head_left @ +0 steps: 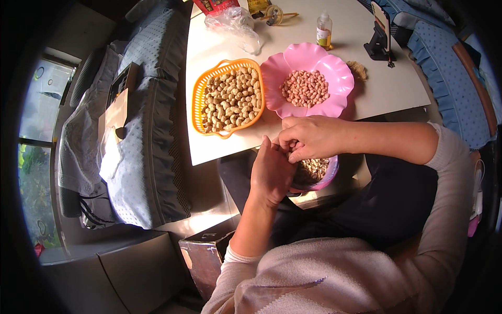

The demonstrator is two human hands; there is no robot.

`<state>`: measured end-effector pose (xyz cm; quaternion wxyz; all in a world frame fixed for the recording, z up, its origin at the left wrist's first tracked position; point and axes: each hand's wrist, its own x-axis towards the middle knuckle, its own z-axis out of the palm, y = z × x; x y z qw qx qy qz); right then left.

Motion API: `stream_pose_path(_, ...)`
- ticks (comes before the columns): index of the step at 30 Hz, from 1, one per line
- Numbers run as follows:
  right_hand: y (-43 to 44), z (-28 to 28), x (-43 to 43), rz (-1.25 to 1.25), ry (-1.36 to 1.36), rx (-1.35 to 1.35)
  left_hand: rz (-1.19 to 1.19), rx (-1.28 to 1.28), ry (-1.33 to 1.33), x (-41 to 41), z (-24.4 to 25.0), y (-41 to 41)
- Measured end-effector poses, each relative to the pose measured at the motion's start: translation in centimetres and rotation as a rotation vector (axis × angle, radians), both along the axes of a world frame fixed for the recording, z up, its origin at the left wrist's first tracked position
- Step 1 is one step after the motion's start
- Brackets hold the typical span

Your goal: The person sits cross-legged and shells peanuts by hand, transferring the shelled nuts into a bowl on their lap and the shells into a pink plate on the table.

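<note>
Several pinkish peanut kernels [295, 145] show between my two hands, partly hidden by the fingers. My left hand [273, 172] is cupped around them from the left, thumb pointing up. From the right, my right hand [313, 137] reaches over with curled fingers closed about the kernels. Just below is a pink and purple bowl [332, 172] holding broken peanut shells [315, 168], between my knees. A pink petal-shaped dish [337, 74] of shelled peanuts [305, 88] stands on the table beyond my hands. To its left is an orange plastic basket [197, 98] full of unshelled peanuts [233, 100].
The white table [392, 92] ends just past my hands. On it are a pump bottle [324, 31], a phone stand [380, 43], a clear plastic bag [239, 25] and a tan fibrous clump [357, 70]. A cushioned sofa [135, 157] is left; a dark box [204, 255] sits below.
</note>
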<state>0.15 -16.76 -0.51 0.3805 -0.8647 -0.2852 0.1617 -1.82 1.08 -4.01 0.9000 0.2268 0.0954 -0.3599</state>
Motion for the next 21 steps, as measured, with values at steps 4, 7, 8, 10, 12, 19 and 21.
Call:
stream_pose_path(4,-0.1,0.4,0.5,-0.012,-0.011,0.064,0.066,0.025,0.003,-0.2,0.0,0.1)
stream_pose_path(7,-0.8,0.9,1.2,-0.032,0.079,0.212,-0.075,0.382,0.049,-1.1,1.2,0.4)
stream_pose_path(8,-1.0,1.3,1.4,-0.037,0.166,0.266,-0.055,0.385,-0.102,-1.6,-0.8,0.6)
stream_pose_path(10,-1.1,1.0,1.5,-0.031,0.24,0.373,-0.182,0.338,-0.109,-2.0,-0.1,1.4)
stream_pose_path(12,-1.1,2.0,1.1,-0.05,0.359,0.385,-0.217,0.243,-0.123,-2.3,0.5,1.5)
stream_pose_path(19,-0.1,2.0,1.0,0.025,0.278,0.453,-0.065,0.125,-0.096,-1.5,0.6,2.6)
stream_pose_path(21,-0.1,1.9,1.0,-0.006,0.22,0.388,-0.055,0.104,-0.074,-1.7,1.1,2.3)
